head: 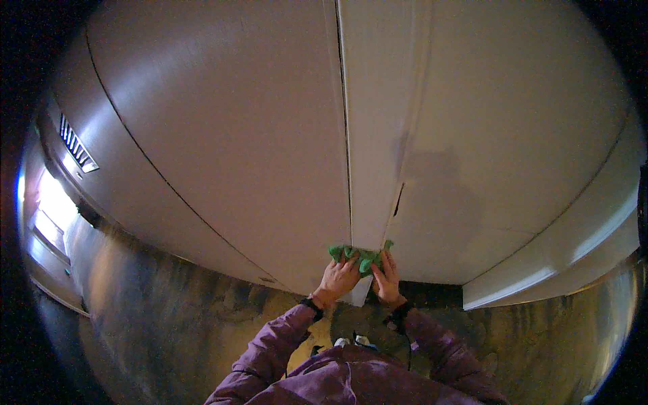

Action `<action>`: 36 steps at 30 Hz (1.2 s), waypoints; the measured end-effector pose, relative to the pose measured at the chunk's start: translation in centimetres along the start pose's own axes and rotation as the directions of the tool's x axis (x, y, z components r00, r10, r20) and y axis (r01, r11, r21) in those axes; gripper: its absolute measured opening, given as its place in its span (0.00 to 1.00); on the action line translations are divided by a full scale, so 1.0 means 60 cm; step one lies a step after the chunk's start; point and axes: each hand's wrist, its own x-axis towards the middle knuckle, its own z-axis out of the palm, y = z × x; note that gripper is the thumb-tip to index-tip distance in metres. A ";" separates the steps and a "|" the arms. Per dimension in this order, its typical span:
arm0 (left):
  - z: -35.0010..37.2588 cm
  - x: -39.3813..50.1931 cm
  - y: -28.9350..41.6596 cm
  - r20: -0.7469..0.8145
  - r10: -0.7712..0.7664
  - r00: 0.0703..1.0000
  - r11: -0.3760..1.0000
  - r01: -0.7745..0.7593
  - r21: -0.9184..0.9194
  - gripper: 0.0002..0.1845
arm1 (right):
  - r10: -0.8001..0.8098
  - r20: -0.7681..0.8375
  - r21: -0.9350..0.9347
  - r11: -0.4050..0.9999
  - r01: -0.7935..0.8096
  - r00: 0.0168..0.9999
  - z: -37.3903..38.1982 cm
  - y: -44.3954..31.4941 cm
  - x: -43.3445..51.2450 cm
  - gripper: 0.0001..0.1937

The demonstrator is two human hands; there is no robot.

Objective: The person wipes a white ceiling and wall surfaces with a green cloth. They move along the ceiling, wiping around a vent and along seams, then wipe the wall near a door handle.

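A bunched green cloth [368,259] lies between both my hands, against the edge of a pale vertical panel [372,177]. My left hand [339,279] presses on the cloth's left part, its fingers curled over it. My right hand [387,281] grips the right part, and a green end sticks up past the fingertips. Just above the right hand a narrow dark slot or mark [399,200] shows in the seam between the panel and the wide beige surface. A thin dark gap runs up the panel's left side. The cloth hides part of the panel's edge.
Large smooth panels [243,126] spread to the left and right. A slatted vent [76,144] and a bright window [53,207] are at the far left. Below lies a mottled brown floor [202,314], with my shoes near the middle. A pale ledge [516,291] juts out at the right.
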 end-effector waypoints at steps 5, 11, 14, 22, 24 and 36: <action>0.019 -0.036 0.007 -0.005 0.027 1.000 0.999 -0.027 -0.036 0.21 | -0.102 0.080 -0.180 0.977 0.115 0.992 -0.004 0.014 -0.033 0.18; -0.098 0.114 0.027 -0.357 -0.068 0.932 0.997 0.078 0.014 0.23 | -0.090 -0.231 -0.074 0.994 0.074 0.969 -0.072 -0.076 0.169 0.14; -0.144 0.165 0.027 -0.583 -0.021 0.812 0.992 0.088 0.087 0.23 | -0.089 -0.278 -0.027 0.996 0.085 0.957 -0.100 -0.099 0.245 0.21; -0.016 0.040 0.028 -0.213 -0.112 0.971 0.992 0.096 -0.080 0.20 | -0.174 -0.098 -0.153 0.976 0.158 0.980 -0.060 -0.036 0.098 0.22; 0.012 0.000 0.023 -0.079 -0.115 0.990 0.992 0.109 -0.069 0.21 | -0.147 -0.027 -0.155 0.978 0.141 0.989 -0.050 -0.020 0.059 0.22; -0.217 0.207 -0.012 -0.702 -0.086 0.707 0.987 0.157 0.037 0.29 | -0.339 -0.382 -0.257 0.933 0.253 0.860 -0.092 -0.138 0.299 0.22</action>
